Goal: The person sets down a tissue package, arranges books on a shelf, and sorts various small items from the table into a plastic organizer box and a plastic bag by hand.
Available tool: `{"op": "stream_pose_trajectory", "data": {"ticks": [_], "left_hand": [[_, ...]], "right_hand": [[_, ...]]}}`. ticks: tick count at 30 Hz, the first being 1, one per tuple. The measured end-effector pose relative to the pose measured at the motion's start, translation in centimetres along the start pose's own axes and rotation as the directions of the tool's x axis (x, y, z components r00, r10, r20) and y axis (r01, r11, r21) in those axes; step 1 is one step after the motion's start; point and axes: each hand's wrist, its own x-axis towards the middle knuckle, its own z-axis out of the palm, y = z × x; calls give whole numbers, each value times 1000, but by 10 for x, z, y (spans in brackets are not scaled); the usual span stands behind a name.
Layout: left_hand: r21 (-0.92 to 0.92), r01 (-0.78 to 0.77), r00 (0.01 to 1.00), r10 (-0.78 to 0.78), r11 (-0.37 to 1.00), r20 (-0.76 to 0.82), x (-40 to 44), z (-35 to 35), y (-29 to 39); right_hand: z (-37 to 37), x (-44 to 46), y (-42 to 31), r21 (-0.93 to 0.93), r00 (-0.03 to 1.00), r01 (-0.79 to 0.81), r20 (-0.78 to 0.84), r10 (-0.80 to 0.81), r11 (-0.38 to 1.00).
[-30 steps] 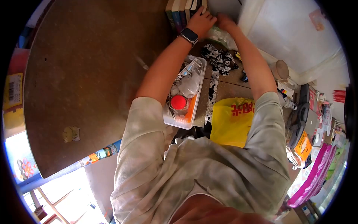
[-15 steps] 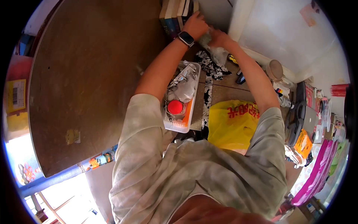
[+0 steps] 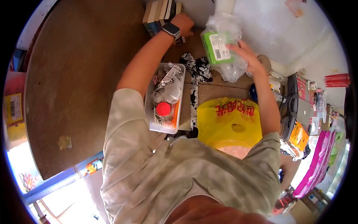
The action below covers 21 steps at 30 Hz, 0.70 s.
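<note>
At the top, my left hand (image 3: 182, 24), with a watch on its wrist, is beside a row of books (image 3: 158, 14). Its fingers are curled together, and what they hold, if anything, is hidden. My right hand (image 3: 244, 55) grips a clear plastic bag (image 3: 233, 71) around a green package (image 3: 210, 48) with a white barcode label. Under the bag, a black-and-white floral cloth (image 3: 201, 69) lies on the surface. Nearer my body is a clear plastic box (image 3: 182, 97) holding a red-lidded jar (image 3: 163, 109) and small items.
A yellow plastic bag (image 3: 229, 125) with red lettering lies between the box and my right arm. On the left is a large brown tabletop (image 3: 82, 74). Along the right stand a round brown object (image 3: 264, 62), a black case (image 3: 292, 100) and a magenta striped cloth (image 3: 313, 168).
My right hand has moved right and nearer with the plastic bag, and the green package now shows clearly. My left hand has come apart from it, beside the books. The view has shifted.
</note>
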Motion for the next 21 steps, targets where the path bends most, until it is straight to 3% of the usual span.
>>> {"op": "stream_pose_trajectory", "data": {"ticks": [2, 3, 5, 6, 7, 9, 10, 11, 13, 14, 15, 17, 18, 19, 21], "left_hand": [[-49, 110, 994, -111, 993, -16, 17, 13, 9], [-49, 101, 994, -102, 994, -23, 22, 17, 11], [-183, 121, 992, -127, 976, -23, 30, 14, 8], [-329, 255, 956, -289, 909, -56, 31, 7, 12], [-333, 249, 955, -287, 910, -71, 36, 6, 7], [-680, 304, 886, -461, 668, -57, 41, 10, -2], [-827, 243, 817, -567, 507, -108, 40, 15, -4], [-830, 243, 814, -570, 502, -106, 42, 18, -6], [-1000, 2, 912, -411, 12, -3, 33, 8, -15], [-978, 161, 915, -352, -131, 197, 23, -4, -13], [-978, 163, 911, -361, -128, 199, 19, -3, -15], [-912, 1, 948, -290, -411, 131, 12, 4, -19], [-884, -8, 956, -264, -468, 131, 13, 5, -24], [-884, -11, 954, -270, -468, 132, 9, -1, -23], [-882, -40, 942, -313, -469, 124, 3, -11, -17]], "right_hand": [[11, -3, 8, 437, 995, 10, -96, 35, 899], [17, 0, 12, 437, 994, 16, -107, 34, 899], [23, 16, 21, 646, 995, 49, -96, 18, 762], [20, 28, 38, 792, 999, 11, -30, 21, 610], [26, 30, 38, 786, 999, 23, -41, 16, 617], [43, 36, 44, 947, 998, -40, 52, -28, 319], [52, 41, 47, 917, 994, 41, 4, -113, 397], [59, 44, 50, 915, 994, 38, 7, -110, 402], [89, 39, 26, 768, 987, 152, -151, -54, 622], [82, 85, 71, 813, 983, 152, -68, -168, 562], [88, 86, 61, 814, 983, 147, -58, -173, 561], [100, 82, 29, 949, 892, -242, 300, -339, 203], [99, 89, 26, 962, 968, -218, 234, -89, 163], [93, 100, 27, 960, 967, -223, 240, -89, 166], [76, 122, 32, 788, 803, -594, 565, -191, -165]]}}
